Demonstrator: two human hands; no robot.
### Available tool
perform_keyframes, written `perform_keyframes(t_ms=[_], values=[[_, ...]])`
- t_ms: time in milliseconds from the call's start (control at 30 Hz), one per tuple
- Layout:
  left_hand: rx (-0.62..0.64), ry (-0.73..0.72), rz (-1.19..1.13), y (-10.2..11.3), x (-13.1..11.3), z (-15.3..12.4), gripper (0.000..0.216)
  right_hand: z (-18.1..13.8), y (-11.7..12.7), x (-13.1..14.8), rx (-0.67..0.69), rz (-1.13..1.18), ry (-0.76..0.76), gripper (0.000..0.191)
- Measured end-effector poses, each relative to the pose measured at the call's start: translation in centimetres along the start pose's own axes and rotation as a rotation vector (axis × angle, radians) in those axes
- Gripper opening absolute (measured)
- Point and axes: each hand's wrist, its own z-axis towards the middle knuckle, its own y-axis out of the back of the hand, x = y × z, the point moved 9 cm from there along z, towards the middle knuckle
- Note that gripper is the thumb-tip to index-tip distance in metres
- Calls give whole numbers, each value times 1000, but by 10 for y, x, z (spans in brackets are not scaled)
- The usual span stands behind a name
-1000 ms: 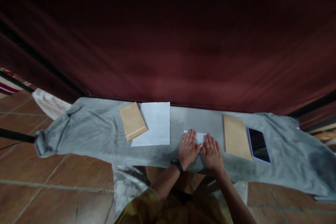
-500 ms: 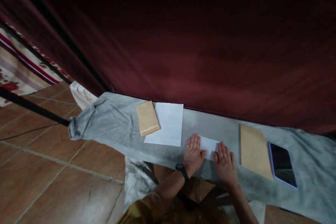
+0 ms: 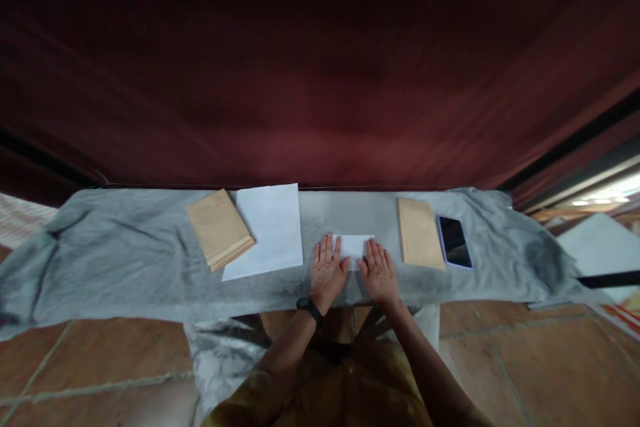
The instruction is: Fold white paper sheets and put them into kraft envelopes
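A small folded white paper point(image 3: 353, 245) lies on the grey cloth point(image 3: 125, 267) covering a narrow table. My left hand point(image 3: 327, 268) rests flat on the paper's left part, fingers stretched out; a black band sits on that wrist. My right hand point(image 3: 379, 269) lies flat on the paper's right part, fingers spread. Neither hand grips anything.
A stack of tan envelopes point(image 3: 220, 228) overlaps a white sheet point(image 3: 267, 230) to the left. On the right lie a tan envelope point(image 3: 419, 233) and a dark phone point(image 3: 455, 242). A dark red curtain point(image 3: 320, 80) hangs behind the table. Brown floor tiles point(image 3: 90, 373) lie below.
The view swung left, then back to centre. Both hands stay flat on the folded paper, and they sit closer together than half a second ago.
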Motion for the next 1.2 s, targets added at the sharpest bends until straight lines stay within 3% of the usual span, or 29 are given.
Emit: perform_keyframes(t_ms=[200, 300, 433, 533, 1200], values=[[-17, 34, 14, 3, -3, 2, 60, -7, 8, -13, -11, 28, -71, 55], [-20, 30, 13, 2, -19, 3, 57, -8, 10, -15, -5, 41, -111, 53], [54, -244, -85, -6, -74, 7, 53, -12, 8, -19, 28, 53, -119, 52], [90, -340, -127, -11, -93, 11, 53, -15, 9, -24, 24, 66, -129, 53], [74, -137, -6, -5, -51, 5, 57, -12, 14, -26, -11, 118, -164, 49]])
